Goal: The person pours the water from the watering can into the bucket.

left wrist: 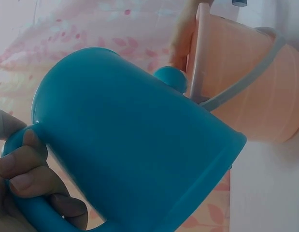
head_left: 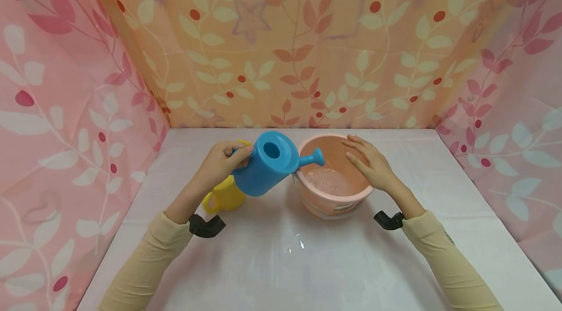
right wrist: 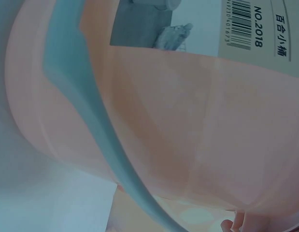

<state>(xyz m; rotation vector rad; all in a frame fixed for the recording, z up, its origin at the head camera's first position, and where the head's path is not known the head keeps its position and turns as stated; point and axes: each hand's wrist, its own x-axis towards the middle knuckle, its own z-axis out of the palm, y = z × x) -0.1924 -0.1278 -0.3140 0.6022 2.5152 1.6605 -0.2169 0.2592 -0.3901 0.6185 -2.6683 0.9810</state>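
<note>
My left hand (head_left: 221, 161) grips the handle of a blue watering can (head_left: 263, 174), fingers curled round it in the left wrist view. The can is lifted and tilted right, its spout and round rose (head_left: 318, 157) over the left rim of a pink bucket (head_left: 316, 205). Clear water (head_left: 329, 182) lies in the bucket. On the bucket's right rim rests my right hand (head_left: 374, 167), fingers loosely extended over the edge; only some fingertips (right wrist: 227, 225) show in the right wrist view. The bucket's grey handle (left wrist: 248, 77) hangs down its side.
A yellow container (head_left: 230, 196) with a loop handle stands behind the watering can, partly hidden by it. Drops of water (head_left: 301, 244) lie on the white tabletop (head_left: 272, 277) in front of the bucket. Patterned cloth (head_left: 298, 48) walls enclose the back and both sides.
</note>
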